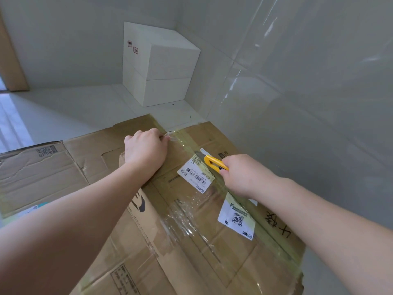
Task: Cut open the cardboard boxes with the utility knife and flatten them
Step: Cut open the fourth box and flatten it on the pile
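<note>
A large brown cardboard box [191, 248] fills the lower middle of the view, its top taped with clear and yellowish tape and bearing white shipping labels [196, 176]. My right hand [240, 175] grips a yellow utility knife [213, 161], its blade lying on the tape seam beside the upper label. My left hand [146, 150] rests on the box top near its far edge, fingers curled down onto the cardboard by the loose tape end.
A second brown box [36, 169] sits to the left, touching the large one. Two white boxes [161, 67] stand stacked in the far corner. A glossy tiled wall [308, 92] runs along the right. Pale floor [70, 109] lies beyond the boxes.
</note>
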The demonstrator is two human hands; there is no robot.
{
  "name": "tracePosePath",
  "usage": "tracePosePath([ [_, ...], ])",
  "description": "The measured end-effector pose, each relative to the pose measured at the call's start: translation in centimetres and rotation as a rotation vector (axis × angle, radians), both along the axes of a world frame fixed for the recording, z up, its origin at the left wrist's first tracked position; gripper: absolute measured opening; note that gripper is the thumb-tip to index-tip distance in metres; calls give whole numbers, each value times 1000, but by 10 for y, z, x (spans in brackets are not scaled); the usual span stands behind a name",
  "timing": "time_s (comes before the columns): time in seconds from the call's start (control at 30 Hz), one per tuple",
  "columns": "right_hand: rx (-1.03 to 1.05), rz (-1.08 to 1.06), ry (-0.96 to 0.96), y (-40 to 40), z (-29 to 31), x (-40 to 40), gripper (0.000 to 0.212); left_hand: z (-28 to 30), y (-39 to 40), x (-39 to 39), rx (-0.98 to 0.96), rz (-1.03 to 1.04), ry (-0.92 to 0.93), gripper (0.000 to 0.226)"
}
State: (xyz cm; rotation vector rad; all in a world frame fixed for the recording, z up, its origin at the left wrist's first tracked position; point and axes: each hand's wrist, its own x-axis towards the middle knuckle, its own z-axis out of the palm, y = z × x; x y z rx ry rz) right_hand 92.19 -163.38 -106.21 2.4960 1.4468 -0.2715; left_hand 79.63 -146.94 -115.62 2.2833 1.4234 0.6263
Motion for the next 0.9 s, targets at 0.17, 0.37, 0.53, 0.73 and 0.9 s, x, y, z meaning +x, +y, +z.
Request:
tracePosePath([
  [0.17, -33, -1, -11, -13, 8, 0, 24, -1, 1, -1, 22, -10, -9, 38],
  [0.37, -46, -32, 3, -43, 12, 1, 24, -1, 0, 1, 51, -8, 24, 40],
  [0.53, -70, -32, 1, -59, 6, 2, 31, -4, -3, 7, 148, -11, 97, 35],
  [0.73, -80, -44, 4, -83, 10, 5, 31, -1, -3, 6, 170, -33, 89, 36],
  [0.9, -88, -49, -4, -103, 11, 6, 23, 4, -11, 6, 235, -85, 64, 32],
])
